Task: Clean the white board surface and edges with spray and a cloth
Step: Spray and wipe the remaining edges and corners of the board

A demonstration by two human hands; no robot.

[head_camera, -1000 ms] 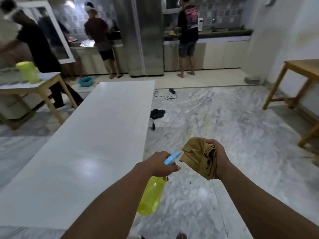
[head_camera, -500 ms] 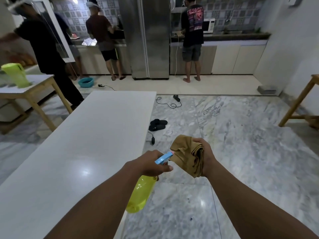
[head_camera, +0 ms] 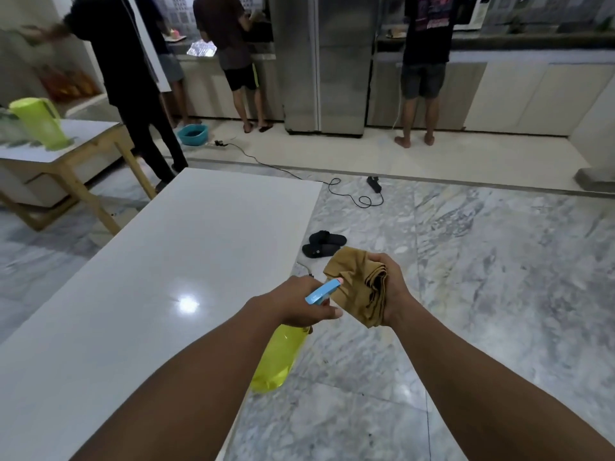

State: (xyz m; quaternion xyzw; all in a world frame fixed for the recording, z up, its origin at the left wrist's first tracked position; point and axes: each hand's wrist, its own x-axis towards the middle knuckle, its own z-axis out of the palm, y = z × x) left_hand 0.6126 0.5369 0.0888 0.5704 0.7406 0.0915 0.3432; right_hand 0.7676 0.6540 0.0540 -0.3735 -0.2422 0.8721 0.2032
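A grey-veined marble floor (head_camera: 466,294) runs to a kitchen at the back, and a long white board (head_camera: 149,277) lies flat on the left, glossy enough to mirror a ceiling light.

Both bare forearms reach forward over the board's right edge and the floor beside it. The left hand (head_camera: 296,302) is curled round the neck of a spray bottle (head_camera: 279,357), fingers closed and thumb tip showing below the blue plastic head (head_camera: 322,292). The bottle's clear yellow-green body hangs down and back toward the wearer. Its nozzle points right and touches or nearly touches the cloth (head_camera: 356,287). The right hand (head_camera: 394,287) grips that cloth in a closed fist, palm toward the left; the cloth is mustard-brown, soft and bunched into thick folds.

Past the hands, a pair of black slippers (head_camera: 322,244) lies on the floor near the board's corner, and a black cable (head_camera: 346,191) snakes beyond. A green plastic jug (head_camera: 40,123) stands on a wooden-legged table (head_camera: 83,151) far left. Three people stand by the counters. No writing is readable on the bottle.
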